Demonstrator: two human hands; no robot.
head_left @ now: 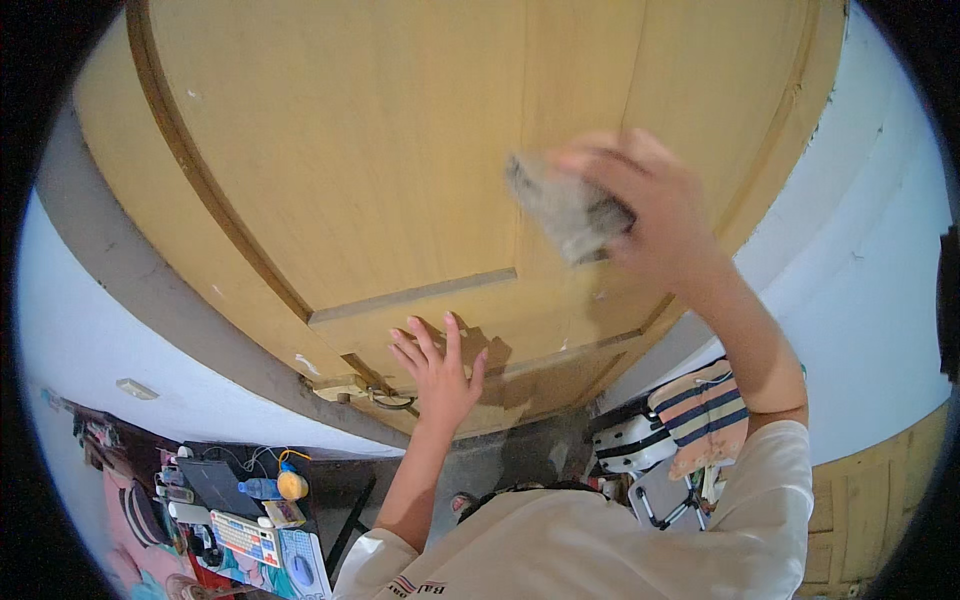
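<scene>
A yellowish wooden door [400, 150] with raised panels fills the upper and middle part of the head view. My right hand [655, 195] is closed around a folded grey cloth [575, 215] at the door's right side; both are smeared by motion, and I cannot tell whether the cloth touches the wood. Lower down, my left hand [440, 375] lies spread on the door near its middle rail, fingers stretched out and holding nothing. Just left of that hand is the metal door handle [390, 400] with its lock plate.
At lower left a desk carries a keyboard [247, 537], a dark laptop [222, 487], a mouse [302, 570] and a blue bottle [260, 488]. A white suitcase [632, 444] and a striped cloth [700, 410] are at lower right. White wall [880, 300] flanks the door.
</scene>
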